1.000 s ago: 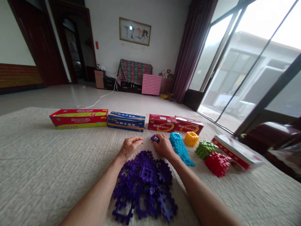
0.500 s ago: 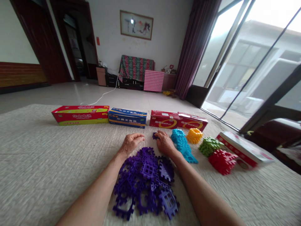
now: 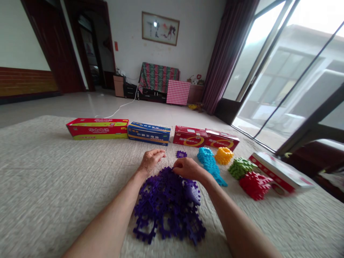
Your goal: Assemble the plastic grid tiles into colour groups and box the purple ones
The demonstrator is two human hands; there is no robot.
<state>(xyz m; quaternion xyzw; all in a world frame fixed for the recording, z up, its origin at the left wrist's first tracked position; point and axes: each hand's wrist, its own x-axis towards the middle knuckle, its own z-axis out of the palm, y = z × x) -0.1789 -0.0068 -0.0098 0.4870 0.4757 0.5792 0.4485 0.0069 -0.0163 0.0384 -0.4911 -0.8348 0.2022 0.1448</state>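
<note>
A heap of purple interlocking plastic building pieces (image 3: pixel 169 204), flat with toothed edges, lies between my forearms. My right hand (image 3: pixel 189 167) is at the heap's far end, fingers pinched on a purple piece there; its fingertips partly hide that piece. My left hand (image 3: pixel 153 160) hovers just beyond the heap's far left side, fingers curled closed with nothing visible in them. Apart from the heap, a single purple square piece (image 3: pixel 181 154) lies flat on the cover beyond my right hand.
To the right stand light-blue pieces (image 3: pixel 211 166), a yellow stack (image 3: pixel 224 155), a green stack (image 3: pixel 242 167) and red pieces (image 3: pixel 256 185). A white-and-red box (image 3: pixel 282 172) is beside them. Red-green (image 3: pixel 98 129), blue (image 3: pixel 149 133) and red boxes (image 3: pixel 190 137) line the far edge.
My right hand has let go of the small purple square and drawn back toward me to the heap. The left hand stays nearly in place. The view has shifted slightly.
</note>
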